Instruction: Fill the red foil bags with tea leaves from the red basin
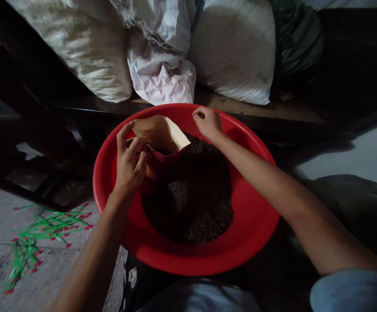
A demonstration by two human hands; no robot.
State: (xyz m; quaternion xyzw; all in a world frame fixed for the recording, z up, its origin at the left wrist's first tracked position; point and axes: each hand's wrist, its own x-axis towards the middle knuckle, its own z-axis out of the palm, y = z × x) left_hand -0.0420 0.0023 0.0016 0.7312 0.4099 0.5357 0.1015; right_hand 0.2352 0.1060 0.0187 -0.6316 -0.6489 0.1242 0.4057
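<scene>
A big red plastic basin [253,225] rests on my lap, holding a heap of dark loose granules [191,195]. My left hand [128,162] grips the rim of a red pouch [157,162] with a pale cream inner lining, its mouth held apart over the heap. My right hand [208,123] hovers at the basin's far side, fingers curled in a pinch near the pouch's far edge. What the pinch holds is too small to make out.
White and cream stuffed sacks [234,52] and a crumpled white bag [162,78] lie on a dark wooden platform [273,110] behind the basin. Green sticks with red tips [41,234] are scattered on the concrete floor at left.
</scene>
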